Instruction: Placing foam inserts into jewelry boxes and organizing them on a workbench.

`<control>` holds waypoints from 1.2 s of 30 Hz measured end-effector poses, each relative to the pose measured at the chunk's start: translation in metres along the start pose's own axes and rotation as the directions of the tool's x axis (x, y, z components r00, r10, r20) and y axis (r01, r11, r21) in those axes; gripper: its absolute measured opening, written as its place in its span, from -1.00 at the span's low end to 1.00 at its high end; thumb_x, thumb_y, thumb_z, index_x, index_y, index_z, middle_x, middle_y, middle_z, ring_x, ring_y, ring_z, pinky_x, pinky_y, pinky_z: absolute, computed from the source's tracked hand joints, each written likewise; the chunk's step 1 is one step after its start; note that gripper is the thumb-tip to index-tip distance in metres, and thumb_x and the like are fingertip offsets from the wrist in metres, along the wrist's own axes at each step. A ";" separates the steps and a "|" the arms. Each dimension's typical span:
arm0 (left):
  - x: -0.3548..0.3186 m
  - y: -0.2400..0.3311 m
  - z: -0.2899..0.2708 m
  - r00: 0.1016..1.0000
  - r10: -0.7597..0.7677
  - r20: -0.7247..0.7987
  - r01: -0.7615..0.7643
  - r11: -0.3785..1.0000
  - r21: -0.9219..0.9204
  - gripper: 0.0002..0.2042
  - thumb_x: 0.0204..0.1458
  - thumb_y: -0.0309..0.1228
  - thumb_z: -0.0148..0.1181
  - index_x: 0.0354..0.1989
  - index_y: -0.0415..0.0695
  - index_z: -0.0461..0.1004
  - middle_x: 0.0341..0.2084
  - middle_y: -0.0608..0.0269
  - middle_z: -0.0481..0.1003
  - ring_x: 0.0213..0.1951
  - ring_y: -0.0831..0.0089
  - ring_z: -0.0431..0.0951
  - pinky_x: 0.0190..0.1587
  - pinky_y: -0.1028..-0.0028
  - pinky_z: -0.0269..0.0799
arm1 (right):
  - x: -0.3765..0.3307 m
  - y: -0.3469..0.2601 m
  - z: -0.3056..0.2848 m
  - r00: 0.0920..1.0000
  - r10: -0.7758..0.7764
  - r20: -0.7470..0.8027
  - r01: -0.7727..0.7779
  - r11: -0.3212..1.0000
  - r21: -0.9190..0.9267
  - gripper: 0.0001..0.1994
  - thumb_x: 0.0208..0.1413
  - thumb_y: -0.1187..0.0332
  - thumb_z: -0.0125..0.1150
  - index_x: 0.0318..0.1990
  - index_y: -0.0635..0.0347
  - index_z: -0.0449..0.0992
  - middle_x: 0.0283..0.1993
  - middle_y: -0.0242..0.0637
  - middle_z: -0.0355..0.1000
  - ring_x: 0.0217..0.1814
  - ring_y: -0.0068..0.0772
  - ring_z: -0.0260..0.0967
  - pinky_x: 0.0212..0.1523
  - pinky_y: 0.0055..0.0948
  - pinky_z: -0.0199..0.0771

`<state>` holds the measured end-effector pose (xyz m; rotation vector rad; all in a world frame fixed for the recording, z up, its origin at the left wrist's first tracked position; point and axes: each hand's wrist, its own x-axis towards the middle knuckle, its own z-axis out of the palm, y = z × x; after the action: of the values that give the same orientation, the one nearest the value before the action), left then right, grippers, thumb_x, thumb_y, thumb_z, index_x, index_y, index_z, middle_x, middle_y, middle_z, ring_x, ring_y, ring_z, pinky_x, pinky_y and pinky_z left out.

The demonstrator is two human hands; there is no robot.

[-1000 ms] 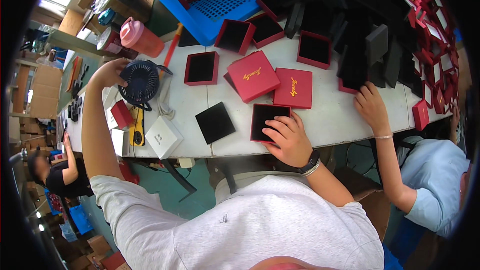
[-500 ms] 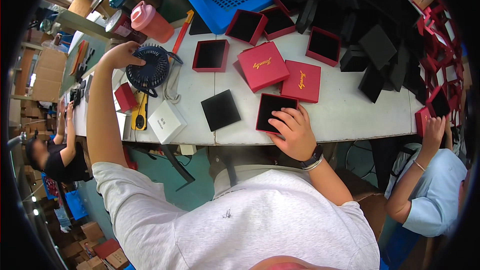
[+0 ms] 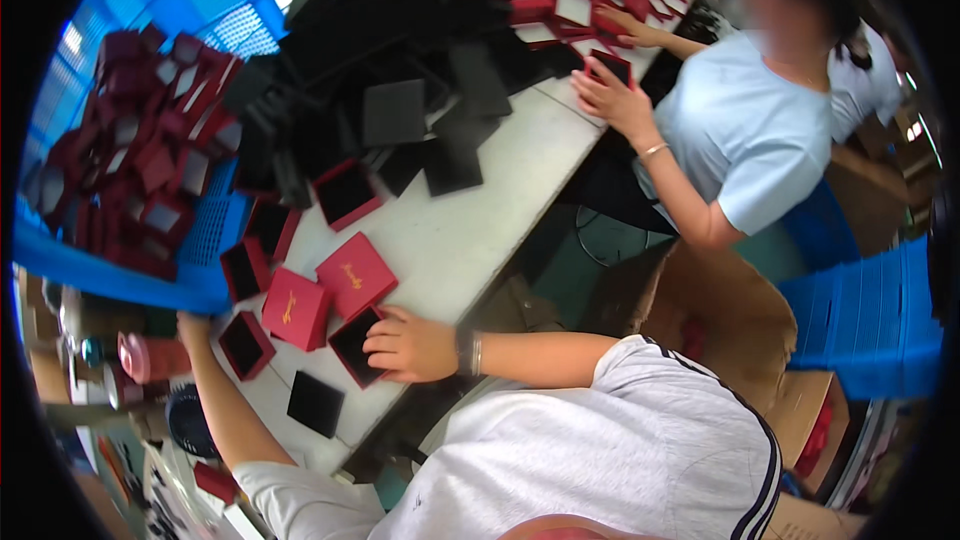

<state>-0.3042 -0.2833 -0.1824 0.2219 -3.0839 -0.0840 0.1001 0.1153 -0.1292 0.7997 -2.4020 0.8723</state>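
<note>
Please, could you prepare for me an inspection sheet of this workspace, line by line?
Surface: white table, partly covered.
Job's things: open red box with black lining, two gold-lettered red lids, loose black square pad.
Clutter: heaped black pads, blue basket with red boxes, pink cup, dark fan.
Hands: left hand at the basket's edge, grip unclear; right hand on the open box.
Cables: nothing seen.
Surroundings: co-worker in light-blue shirt holding a small box; cardboard box and blue crates at right.

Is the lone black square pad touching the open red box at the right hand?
Apart: the head view shows white tabletop between the lone black square pad and the open red box at the right hand.
</note>
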 end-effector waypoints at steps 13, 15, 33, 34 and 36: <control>-0.064 -0.009 -0.042 0.992 -0.056 0.109 0.084 0.960 -0.267 -0.17 -0.54 -0.04 0.57 -0.04 -0.32 0.47 -0.07 -0.18 0.51 0.01 0.00 0.51 -0.01 0.20 0.44 | 0.006 -0.018 -0.038 0.948 -0.145 -0.285 0.216 0.948 0.233 -0.75 -0.17 0.35 0.42 -0.41 0.08 0.41 -0.23 -0.37 0.36 -0.04 -0.27 0.37 0.29 0.12 0.13; -0.095 0.035 -0.052 0.990 -0.134 -0.048 0.119 0.964 -0.237 -0.17 -0.50 -0.07 0.57 -0.01 -0.33 0.42 -0.06 -0.22 0.49 0.00 -0.01 0.51 0.01 0.17 0.43 | -0.002 -0.021 -0.082 0.931 -0.115 -0.347 0.171 0.976 0.134 -0.72 -0.23 0.38 0.46 -0.40 0.08 0.41 -0.20 -0.34 0.37 -0.04 -0.23 0.40 0.22 0.10 0.22; -0.264 0.070 -0.160 0.721 -0.146 -0.677 -0.424 0.679 -0.599 -0.71 -0.02 -0.47 0.29 -0.11 -0.23 0.44 -0.18 0.12 0.50 -0.12 0.31 0.51 -0.03 0.42 0.38 | 0.009 0.036 -0.083 0.963 0.234 -0.131 -0.241 0.970 -0.041 -0.42 -0.15 0.24 0.42 0.11 0.07 0.40 0.23 -0.13 0.24 0.32 -0.02 0.11 0.32 -0.04 0.03; -0.292 0.082 -0.158 0.742 -0.157 -0.652 -0.432 0.632 -0.644 -0.73 0.00 -0.50 0.27 -0.11 -0.22 0.44 -0.16 0.11 0.48 -0.09 0.29 0.49 0.00 0.41 0.36 | 0.026 0.036 -0.073 0.976 0.192 -0.101 -0.202 0.975 -0.094 -0.35 -0.18 0.20 0.45 0.14 0.03 0.38 0.26 -0.11 0.20 0.34 0.00 0.08 0.32 -0.02 0.04; -0.340 0.089 -0.146 0.724 -0.088 -0.684 -0.504 0.610 -0.612 -0.76 0.01 -0.58 0.23 -0.12 -0.20 0.43 -0.16 0.10 0.46 -0.05 0.25 0.47 0.10 0.39 0.30 | 0.043 0.047 -0.048 0.968 0.248 -0.044 -0.252 0.956 -0.153 -0.31 -0.22 0.18 0.47 0.17 -0.02 0.36 0.28 -0.10 0.16 0.35 0.02 0.05 0.32 -0.01 0.05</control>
<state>0.0265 -0.1540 -0.0469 -0.1693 -2.0544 -1.0520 0.0482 0.1623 -0.0903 0.4291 -2.5497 0.7658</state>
